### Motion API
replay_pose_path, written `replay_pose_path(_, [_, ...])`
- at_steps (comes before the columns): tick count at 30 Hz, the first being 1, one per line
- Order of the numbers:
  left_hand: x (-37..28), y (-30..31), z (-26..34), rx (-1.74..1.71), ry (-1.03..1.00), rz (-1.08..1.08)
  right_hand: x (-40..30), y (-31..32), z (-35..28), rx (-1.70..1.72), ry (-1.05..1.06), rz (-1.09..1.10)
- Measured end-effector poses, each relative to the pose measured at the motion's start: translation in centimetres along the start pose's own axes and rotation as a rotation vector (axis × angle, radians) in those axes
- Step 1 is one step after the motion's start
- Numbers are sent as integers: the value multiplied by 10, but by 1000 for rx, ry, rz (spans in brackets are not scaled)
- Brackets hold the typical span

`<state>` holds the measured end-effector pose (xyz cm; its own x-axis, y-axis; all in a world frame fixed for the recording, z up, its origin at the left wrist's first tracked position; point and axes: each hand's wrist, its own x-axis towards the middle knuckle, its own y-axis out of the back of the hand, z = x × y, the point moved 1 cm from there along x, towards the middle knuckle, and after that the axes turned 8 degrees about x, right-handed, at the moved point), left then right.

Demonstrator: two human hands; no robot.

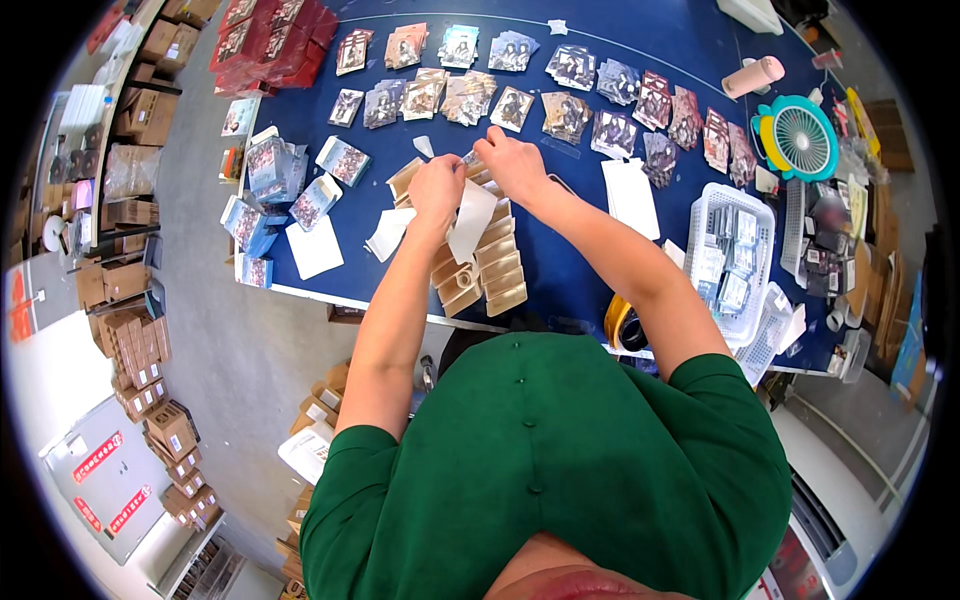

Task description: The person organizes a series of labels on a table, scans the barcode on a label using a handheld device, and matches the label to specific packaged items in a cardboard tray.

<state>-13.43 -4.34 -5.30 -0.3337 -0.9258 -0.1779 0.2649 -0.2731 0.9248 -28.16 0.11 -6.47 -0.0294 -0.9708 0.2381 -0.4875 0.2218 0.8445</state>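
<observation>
My left hand (pixel 436 189) is over the upper left of a tan slotted rack (pixel 504 271), its fingers curled. A bent white sheet (pixel 474 216) hangs just below its fingertips; whether they pinch it is hidden. Beside it, my right hand (pixel 514 165) has its fingertips closed on a small printed piece (pixel 471 158), mostly covered by the fingers. Below the hands, a roll of tape (pixel 465 280) sits on the rack. Another curled white sheet (pixel 390 232) lies left of the rack, and a white scrap (pixel 424 145) lies above it.
Stacks of printed cards (pixel 469 97) line the blue table (pixel 555 247). Printed boxes (pixel 274 169) and red boxes (pixel 274 45) stand left. To the right are a white basket (pixel 765 217) of wrapped packs, a turquoise fan (pixel 802 139), a pink bottle (pixel 752 77) and a yellow tape roll (pixel 618 321).
</observation>
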Motion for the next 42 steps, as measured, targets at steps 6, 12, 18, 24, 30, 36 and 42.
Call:
replay_pose_path(6, [-9, -2, -7, 13, -44, 56, 2, 8, 12, -43, 11, -8])
replay_pose_path(12, [-31, 36, -1, -456, 59, 177, -8, 56, -4, 391, -132, 39])
replay_pose_path(18, [-73, 53, 88, -1278, -111, -173, -115, 107, -53, 1589, -308, -240])
replay_pose_path(24, [-172, 5, 187, -1225, -235, -555, -293, 142, -15, 1691, -673, -14])
replay_pose_path(30, [-307, -82, 227, -756, -500, -1289, -551, 175, 40, 1911, -1029, 967])
replay_pose_path(36, [-368, -94, 247, -168, -812, -1363, -785, 154, 67, 738, -974, 2434])
replay_pose_path(42, [-359, -86, 230, -99, -980, -1235, -747, 76, 106, 792, -1336, 2271])
